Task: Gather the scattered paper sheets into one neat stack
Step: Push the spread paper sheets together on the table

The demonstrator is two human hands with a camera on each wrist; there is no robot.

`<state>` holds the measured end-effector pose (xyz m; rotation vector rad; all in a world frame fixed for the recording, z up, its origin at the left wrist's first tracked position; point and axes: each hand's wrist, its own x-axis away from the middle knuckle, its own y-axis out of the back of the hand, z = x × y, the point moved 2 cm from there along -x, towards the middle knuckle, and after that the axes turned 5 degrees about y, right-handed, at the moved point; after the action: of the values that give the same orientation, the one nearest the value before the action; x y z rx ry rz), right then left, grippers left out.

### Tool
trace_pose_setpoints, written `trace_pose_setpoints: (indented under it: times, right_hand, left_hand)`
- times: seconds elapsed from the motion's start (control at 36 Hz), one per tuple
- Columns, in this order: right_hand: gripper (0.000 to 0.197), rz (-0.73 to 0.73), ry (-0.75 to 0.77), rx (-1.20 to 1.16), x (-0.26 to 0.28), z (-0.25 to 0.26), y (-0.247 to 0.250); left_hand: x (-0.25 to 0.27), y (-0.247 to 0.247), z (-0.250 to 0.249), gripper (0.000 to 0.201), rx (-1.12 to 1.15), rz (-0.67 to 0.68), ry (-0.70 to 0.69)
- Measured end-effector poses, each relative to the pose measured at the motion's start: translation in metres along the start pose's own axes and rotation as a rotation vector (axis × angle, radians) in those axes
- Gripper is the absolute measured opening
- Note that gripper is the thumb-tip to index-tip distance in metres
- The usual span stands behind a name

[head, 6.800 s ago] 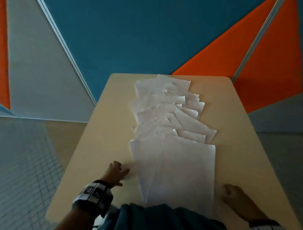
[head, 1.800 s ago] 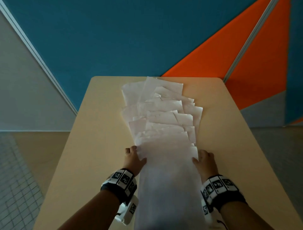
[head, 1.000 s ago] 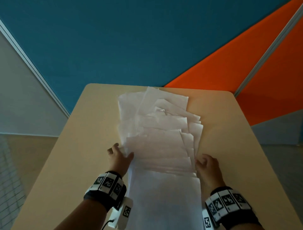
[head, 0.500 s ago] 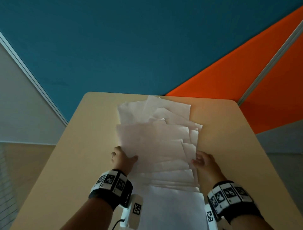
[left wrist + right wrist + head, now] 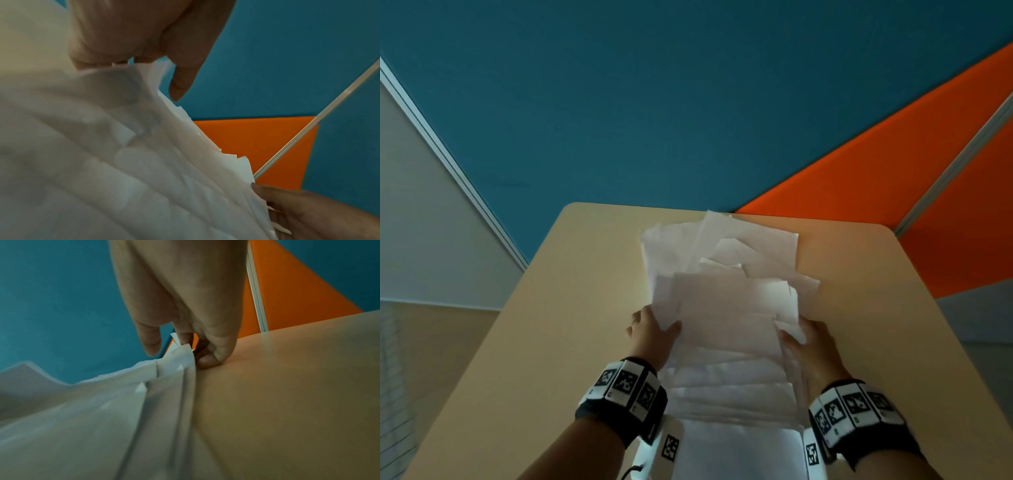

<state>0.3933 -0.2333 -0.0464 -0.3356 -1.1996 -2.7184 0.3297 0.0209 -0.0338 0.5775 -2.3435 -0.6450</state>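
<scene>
White paper sheets (image 5: 729, 325) lie overlapped in a long run down the middle of the beige table (image 5: 551, 325). My left hand (image 5: 659, 327) holds the left side of the gathered sheets, thumb on top and fingers beneath. My right hand (image 5: 798, 337) holds the right side the same way. In the left wrist view the left thumb (image 5: 180, 87) hovers over the lifted paper sheets (image 5: 123, 162), and the right hand (image 5: 308, 211) grips the far edge. In the right wrist view the right hand (image 5: 180, 352) has fingers curled under the sheet edges (image 5: 176, 363). Several loose sheets (image 5: 750, 240) fan out beyond.
Blue (image 5: 688, 102) and orange (image 5: 893, 188) partition panels stand right behind the table's far edge. Bare tabletop (image 5: 287, 402) runs along both sides of the paper. A tiled floor (image 5: 400, 377) lies to the left.
Both hands have slid farther up the table along the sides of the paper, pushing the near sheets over the far ones. The run of sheets is shorter and more bunched.
</scene>
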Motion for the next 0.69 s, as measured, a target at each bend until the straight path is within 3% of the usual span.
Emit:
trace_pose_setpoints:
  times: [0.08,0.17,0.25,0.33,0.39,0.47,0.58,0.69]
  right_hand:
    - [0.047,-0.077,-0.024,-0.009,-0.004,-0.005,0.002]
    - [0.054,-0.173,-0.126,0.039,-0.010,-0.018,0.006]
    - [0.054,-0.141,-0.110,0.041,-0.018,-0.019,0.010]
    - [0.056,-0.103,0.036,0.000,-0.029,-0.007,0.009]
    - [0.066,-0.022,0.081,0.000,-0.032,0.000,0.005]
    - [0.061,0.093,0.122,-0.020,-0.038,0.003,0.005]
    - [0.033,0.105,0.050,-0.047,-0.043,-0.002,0.023]
    - [0.038,-0.005,-0.062,0.070,-0.057,-0.013,0.037]
  left_hand:
    - [-0.005,0.005,0.002,0.070,0.069,-0.057,0.013]
    - [-0.012,0.013,0.003,0.079,0.062,-0.105,0.025]
    - [-0.018,0.013,0.001,0.075,0.083,-0.096,-0.007]
    - [-0.019,0.006,-0.007,0.072,0.100,-0.053,-0.050]
    - [-0.019,-0.001,-0.011,0.070,0.073,-0.012,-0.075]
    - [-0.021,-0.004,-0.014,0.068,-0.002,0.018,-0.091]
    - [-0.031,0.007,-0.014,0.078,0.068,-0.072,-0.026]
    - [-0.046,0.009,-0.018,0.082,0.218,-0.076,-0.007]
